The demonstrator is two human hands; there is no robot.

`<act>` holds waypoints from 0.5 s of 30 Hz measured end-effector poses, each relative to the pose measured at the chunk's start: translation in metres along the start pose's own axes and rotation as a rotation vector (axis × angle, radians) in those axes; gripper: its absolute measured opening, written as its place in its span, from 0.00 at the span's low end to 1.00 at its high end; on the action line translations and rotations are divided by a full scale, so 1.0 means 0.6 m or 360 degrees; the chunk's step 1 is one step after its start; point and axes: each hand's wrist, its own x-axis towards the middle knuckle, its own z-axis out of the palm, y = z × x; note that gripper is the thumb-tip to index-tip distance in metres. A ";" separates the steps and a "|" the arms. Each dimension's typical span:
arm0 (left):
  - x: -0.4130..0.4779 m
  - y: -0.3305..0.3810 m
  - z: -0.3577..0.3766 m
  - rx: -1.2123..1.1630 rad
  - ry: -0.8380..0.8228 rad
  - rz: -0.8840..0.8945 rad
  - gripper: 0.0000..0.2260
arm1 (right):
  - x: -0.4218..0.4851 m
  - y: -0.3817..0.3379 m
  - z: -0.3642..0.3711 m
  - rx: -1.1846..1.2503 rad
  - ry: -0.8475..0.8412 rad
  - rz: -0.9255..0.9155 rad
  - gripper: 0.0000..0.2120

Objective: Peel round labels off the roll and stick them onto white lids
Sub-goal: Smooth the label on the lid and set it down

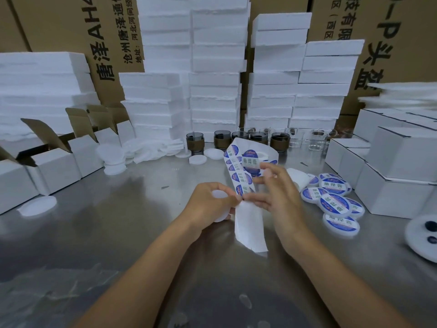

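- Over the tabletop (113,237) middle, the left hand (209,203) is gripping a bare lid (218,194) and pinching the strip (239,177).
- The right hand (277,192) is pinching the strip too, just beside the left.
- The roll (256,153) is standing behind the hands.
- Labelled lids (334,201) are lying near the right edge.

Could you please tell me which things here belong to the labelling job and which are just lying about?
In the job: left hand, right hand, label strip, white lid in the left hand, pile of labelled lids, blank lids.
Lying about: foam slabs, small white boxes, dark cups, brown cartons.
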 end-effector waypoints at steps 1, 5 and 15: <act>0.001 -0.001 -0.001 0.0070 0.0020 0.0017 0.08 | -0.002 0.007 0.003 -0.0108 -0.0058 -0.0018 0.07; 0.010 -0.005 -0.014 0.0386 0.0227 0.0177 0.08 | -0.007 0.025 0.004 -0.0432 -0.0227 -0.0042 0.11; -0.006 0.020 0.000 -0.0959 -0.0155 -0.0236 0.14 | -0.004 0.032 0.002 -0.0347 -0.0225 0.0032 0.13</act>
